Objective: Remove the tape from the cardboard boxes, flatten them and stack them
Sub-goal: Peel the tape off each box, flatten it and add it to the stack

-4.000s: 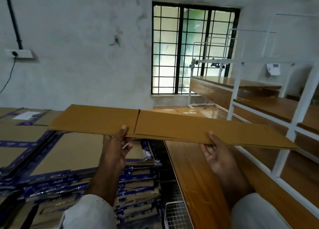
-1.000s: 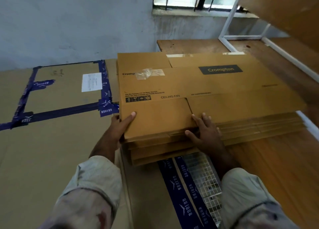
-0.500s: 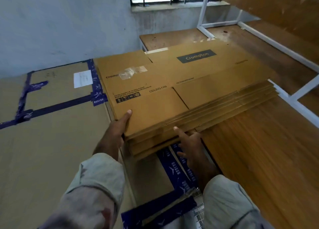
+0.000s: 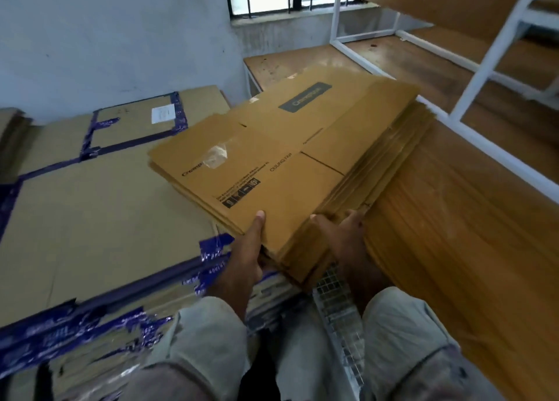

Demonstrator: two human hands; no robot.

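Observation:
A stack of several flattened brown cardboard boxes [image 4: 290,158] lies across the wooden bench top [image 4: 453,219], its near left end hanging over the edge. The top box shows a grey printed label and a crumpled scrap of clear tape [image 4: 216,157]. My left hand [image 4: 246,252] grips the near corner of the stack, thumb on top and fingers underneath. My right hand [image 4: 341,234] presses against the near edge of the stack, thumb on the layered edges, fingers below.
To the left lies a big pile of large flat cardboard sheets with blue tape [image 4: 90,204]. A white metal frame [image 4: 478,77] with wooden shelves stands at the right. A wire mesh basket [image 4: 338,304] sits below my hands. Wall and window are ahead.
Four seconds ago I held one flat box in the air; it now lies on the stack. The stack looks turned further clockwise, and my right hand has closed in on its near edge.

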